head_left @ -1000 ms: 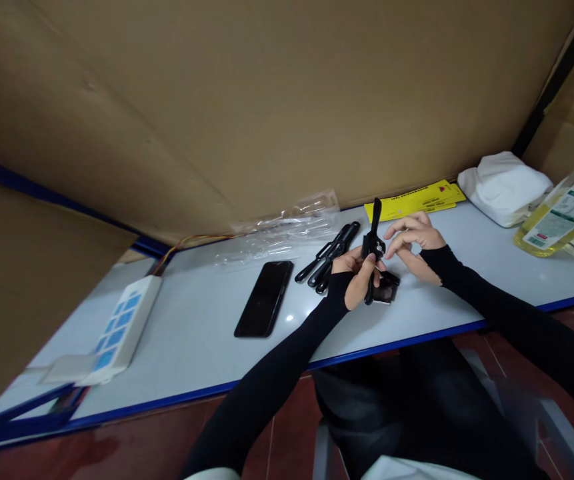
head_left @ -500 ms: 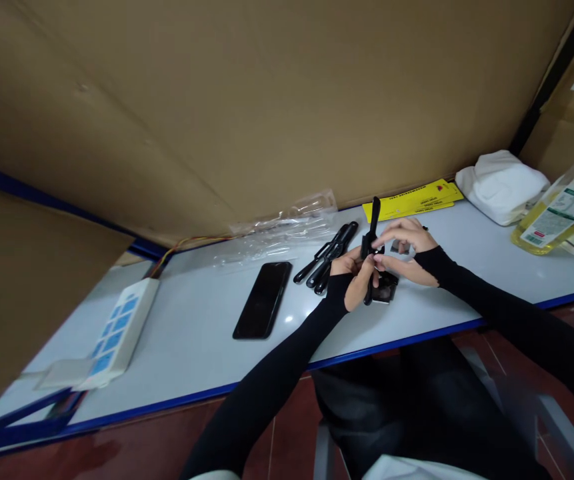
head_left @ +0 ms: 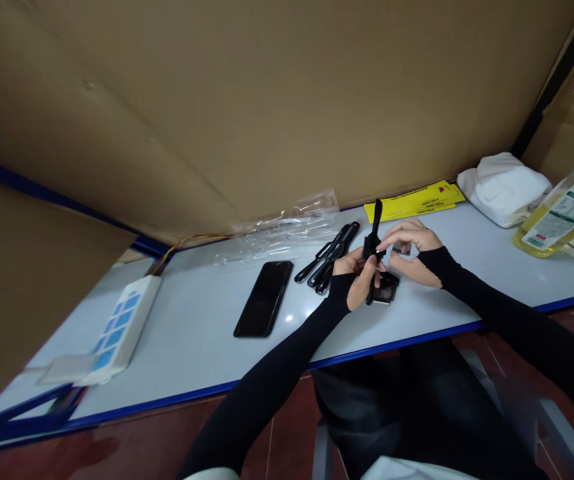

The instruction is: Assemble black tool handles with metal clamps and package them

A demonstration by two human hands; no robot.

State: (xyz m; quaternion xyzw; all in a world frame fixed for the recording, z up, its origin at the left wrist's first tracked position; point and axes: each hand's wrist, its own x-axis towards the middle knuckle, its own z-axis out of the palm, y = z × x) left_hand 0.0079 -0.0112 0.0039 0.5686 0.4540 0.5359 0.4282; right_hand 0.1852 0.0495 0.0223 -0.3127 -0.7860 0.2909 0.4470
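Note:
My left hand (head_left: 358, 277) is closed around the middle of a black long-handled tool (head_left: 376, 220), held upright above the table. My right hand (head_left: 413, 249) is at the tool's right side, its fingertips on the middle part and its thumb apart from them. Whether a small piece is between those fingertips is too small to tell. Under the hands lies a small dark packet (head_left: 387, 289), partly hidden. A small clear and dark piece (head_left: 401, 247) shows behind my right hand. Several similar black tools (head_left: 329, 257) lie in a pile to the left.
A black phone (head_left: 263, 299) lies left of the hands. Clear plastic bags (head_left: 287, 230) and yellow cards (head_left: 411, 203) are along the cardboard wall. A white bundle (head_left: 504, 190) and a bottle of yellow liquid (head_left: 557, 217) stand right. A power strip (head_left: 124, 330) is far left.
My right thumb has moved away from the tool and from my left hand, while the right fingertips stay at the tool. The whole view has shifted slightly.

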